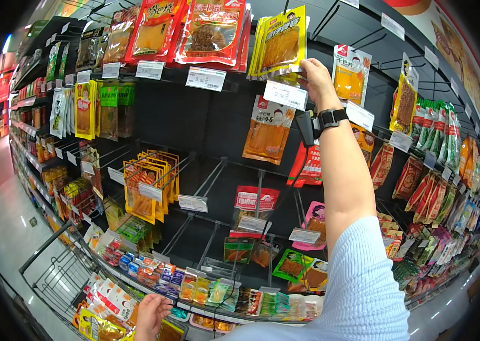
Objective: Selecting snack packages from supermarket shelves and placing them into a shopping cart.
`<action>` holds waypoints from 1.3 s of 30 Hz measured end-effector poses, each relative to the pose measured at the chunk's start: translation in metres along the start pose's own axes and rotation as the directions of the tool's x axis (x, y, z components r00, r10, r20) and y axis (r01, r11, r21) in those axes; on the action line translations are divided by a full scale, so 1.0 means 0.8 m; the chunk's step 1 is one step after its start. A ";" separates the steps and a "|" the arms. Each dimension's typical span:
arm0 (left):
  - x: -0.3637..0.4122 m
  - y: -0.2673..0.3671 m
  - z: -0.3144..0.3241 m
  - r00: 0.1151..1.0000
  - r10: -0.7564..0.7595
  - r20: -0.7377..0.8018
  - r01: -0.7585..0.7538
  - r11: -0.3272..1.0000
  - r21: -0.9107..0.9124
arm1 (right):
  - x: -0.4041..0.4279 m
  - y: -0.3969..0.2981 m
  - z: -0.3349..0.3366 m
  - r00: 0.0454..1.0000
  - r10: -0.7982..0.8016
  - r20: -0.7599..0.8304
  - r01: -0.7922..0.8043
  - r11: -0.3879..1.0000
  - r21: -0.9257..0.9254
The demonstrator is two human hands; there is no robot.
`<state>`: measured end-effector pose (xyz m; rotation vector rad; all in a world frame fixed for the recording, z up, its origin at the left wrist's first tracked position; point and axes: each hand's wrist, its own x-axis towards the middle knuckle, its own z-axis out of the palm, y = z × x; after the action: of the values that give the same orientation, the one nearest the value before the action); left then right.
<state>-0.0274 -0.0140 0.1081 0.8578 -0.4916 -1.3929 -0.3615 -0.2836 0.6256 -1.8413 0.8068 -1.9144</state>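
High on the shelf rack, my right hand (317,81) grips the lower right corner of a yellow snack packet (283,40). That packet hangs at the front of a row of similar yellow packets, its top up by a hook. Just below it is a price tag (285,94). My left hand (152,316) is low at the bottom, beside a metal shopping cart (59,273). Its fingers are loosely curled, and I see nothing held in them. White-and-red packets (112,298) and a yellow packet (101,327) lie in the cart close to that hand.
Red snack packets (211,34) hang left of the yellow row; a white-and-orange packet (351,74) hangs to its right. Bare metal hooks (210,179) stick out mid-rack. Small snack packs (155,273) line the lower shelf. A store aisle (22,213) runs along the left.
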 end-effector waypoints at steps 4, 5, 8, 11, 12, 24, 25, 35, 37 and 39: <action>-0.007 0.003 -0.003 1.000 -0.004 0.023 0.005 1.000 -0.015 | -0.019 -0.050 0.007 0.997 -0.069 0.040 0.058 0.971 0.230; -0.009 0.005 -0.004 0.999 -0.006 0.034 0.007 1.000 -0.028 | -0.023 -0.062 0.010 0.995 -0.083 0.055 0.061 0.945 0.322; -0.014 0.006 -0.012 0.998 -0.005 0.063 0.008 0.999 -0.047 | -0.025 -0.083 0.006 0.986 -0.149 0.068 0.112 0.915 0.388; -0.023 0.009 -0.020 0.997 0.005 0.074 0.000 0.998 -0.059 | -0.039 -0.100 0.012 0.977 -0.199 0.079 0.137 0.865 0.483; -0.028 0.010 -0.022 0.997 0.007 0.073 -0.002 0.998 -0.064 | -0.044 -0.105 0.014 0.972 -0.217 0.094 0.137 0.842 0.521; -0.068 0.027 -0.051 0.997 0.042 0.065 -0.039 0.998 -0.050 | -0.083 -0.148 0.038 0.942 -0.315 0.115 0.137 0.676 0.724; -0.070 0.028 -0.053 0.997 0.044 0.060 -0.041 0.998 -0.051 | -0.084 -0.147 0.039 0.950 -0.298 0.088 0.143 0.668 0.730; -0.104 0.070 -0.057 0.973 0.170 0.156 -0.178 0.983 0.037 | -0.219 -0.125 0.124 0.878 -0.170 0.447 -0.263 0.609 0.749; -0.099 0.082 -0.036 0.942 0.214 0.260 -0.237 0.970 0.060 | -0.286 -0.110 0.140 0.842 -0.185 0.506 -0.282 0.648 0.707; -0.107 0.103 -0.018 0.903 0.214 0.372 -0.269 0.958 0.101 | -0.347 -0.071 0.177 0.770 -0.107 0.629 -0.436 0.633 0.640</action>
<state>0.0234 0.0690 0.1780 0.6346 -0.9627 -1.2938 -0.1912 -0.0895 0.4424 -1.5557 -0.0873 -1.0761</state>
